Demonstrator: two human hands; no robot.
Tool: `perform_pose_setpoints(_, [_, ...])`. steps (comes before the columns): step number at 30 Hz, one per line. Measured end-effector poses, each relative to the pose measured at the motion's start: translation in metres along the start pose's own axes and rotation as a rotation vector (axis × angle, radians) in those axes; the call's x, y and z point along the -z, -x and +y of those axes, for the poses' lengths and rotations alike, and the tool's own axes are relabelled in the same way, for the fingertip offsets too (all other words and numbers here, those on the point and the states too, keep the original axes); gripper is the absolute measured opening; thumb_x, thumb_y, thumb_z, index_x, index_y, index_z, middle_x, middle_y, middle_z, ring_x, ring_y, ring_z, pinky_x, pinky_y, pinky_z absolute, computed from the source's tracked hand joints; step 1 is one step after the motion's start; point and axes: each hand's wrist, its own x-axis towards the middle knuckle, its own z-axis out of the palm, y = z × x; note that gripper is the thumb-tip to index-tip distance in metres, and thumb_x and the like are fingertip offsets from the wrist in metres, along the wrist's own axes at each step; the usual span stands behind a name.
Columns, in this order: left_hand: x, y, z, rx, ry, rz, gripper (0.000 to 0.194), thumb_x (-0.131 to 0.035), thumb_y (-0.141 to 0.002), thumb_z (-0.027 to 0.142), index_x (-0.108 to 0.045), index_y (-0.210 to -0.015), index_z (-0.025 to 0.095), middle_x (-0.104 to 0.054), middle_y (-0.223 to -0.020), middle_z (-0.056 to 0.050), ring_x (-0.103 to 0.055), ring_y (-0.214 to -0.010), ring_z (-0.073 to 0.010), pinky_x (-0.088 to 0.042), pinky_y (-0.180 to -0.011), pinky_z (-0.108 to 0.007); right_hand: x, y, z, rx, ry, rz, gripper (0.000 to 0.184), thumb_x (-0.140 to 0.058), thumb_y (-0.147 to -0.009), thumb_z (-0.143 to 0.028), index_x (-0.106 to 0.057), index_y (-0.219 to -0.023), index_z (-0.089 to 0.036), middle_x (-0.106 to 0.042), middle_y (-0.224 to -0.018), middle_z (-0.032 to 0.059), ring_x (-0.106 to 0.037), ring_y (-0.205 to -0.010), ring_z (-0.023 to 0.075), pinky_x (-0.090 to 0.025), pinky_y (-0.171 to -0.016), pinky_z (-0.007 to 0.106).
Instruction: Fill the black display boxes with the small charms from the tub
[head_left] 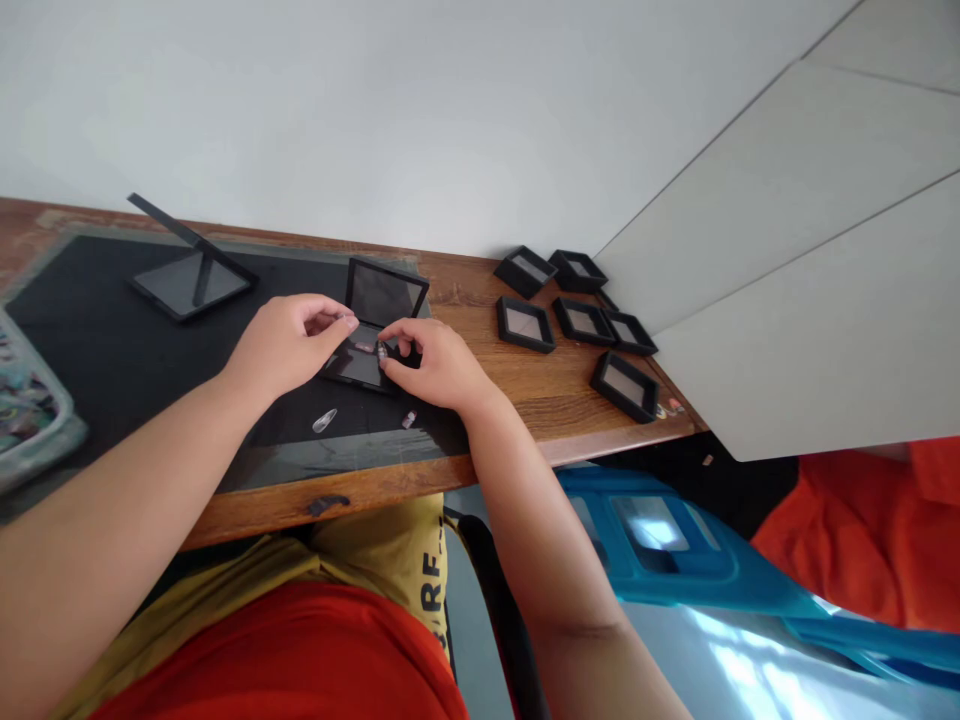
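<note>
A black hinged case (358,372) with a see-through window in its raised lid (384,292) lies open on the dark mat. My right hand (435,365) pinches a small decorated false nail (382,352) between thumb and forefinger over the case. At the case's left side, my left hand (281,345) has its thumb and forefinger closed together; whatever they hold cannot be made out. Another small pinkish false nail (364,347) lies inside the case between my hands. In front of the case, a clear false nail (325,420) and a decorated one (409,419) rest on the mat.
A second black case (191,285) stands open at the left rear. At the left edge is a pale tray (64,430) of small colourful pieces. Several black framed boxes (526,325) sit on the right of the wooden table. Beyond are a blue chair (675,550) and a person's red clothing (870,530).
</note>
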Motion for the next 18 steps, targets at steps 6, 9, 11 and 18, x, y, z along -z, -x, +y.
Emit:
perform_pose_setpoints(6, [-0.0004,-0.0014,-0.0016,0.019,-0.002,-0.038,0.036,-0.069,-0.083,0.052,-0.083,-0.102,0.025,-0.081,-0.091,-0.006,-0.072,-0.084,-0.0250,-0.054,-0.074,-0.032,0.0006,0.0000,0.0004,-0.018,-0.011,-0.001,0.027,-0.072,-0.084,-0.028,-0.077,-0.108,-0.017,-0.065,-0.080,-0.0001,-0.055,-0.075,0.0157,-0.040,-0.076,0.030])
perform_pose_setpoints(9, [-0.0007,-0.0020,-0.0030,0.020,-0.002,-0.032,0.034,-0.069,-0.083,0.050,-0.082,-0.102,0.025,-0.081,-0.093,-0.006,-0.073,-0.088,-0.0255,-0.054,-0.074,-0.032,0.0010,0.0001,0.0003,-0.020,-0.016,0.002,0.027,-0.072,-0.084,-0.029,-0.076,-0.108,-0.017,-0.064,-0.080,-0.0004,-0.055,-0.074,0.0152,-0.039,-0.075,0.030])
perform_pose_setpoints(11, [-0.0005,-0.0022,-0.0030,0.020,-0.012,-0.026,0.032,-0.069,-0.084,0.050,-0.081,-0.100,0.025,-0.081,-0.092,-0.006,-0.072,-0.087,-0.0255,-0.054,-0.074,-0.033,0.0012,0.0003,0.0002,-0.026,-0.016,0.006,0.027,-0.072,-0.085,-0.030,-0.077,-0.108,-0.017,-0.064,-0.080,-0.0006,-0.054,-0.074,0.0149,-0.038,-0.074,0.030])
perform_pose_setpoints(18, [0.0022,-0.0016,-0.0004,0.042,-0.032,0.003,0.025,-0.068,-0.085,0.047,-0.079,-0.092,0.025,-0.081,-0.093,-0.005,-0.072,-0.087,-0.0253,-0.053,-0.077,-0.033,0.0028,0.0014,-0.0014,-0.057,-0.013,0.002,0.027,-0.073,-0.085,-0.031,-0.076,-0.108,-0.018,-0.065,-0.079,-0.0009,-0.055,-0.074,0.0150,-0.037,-0.074,0.029])
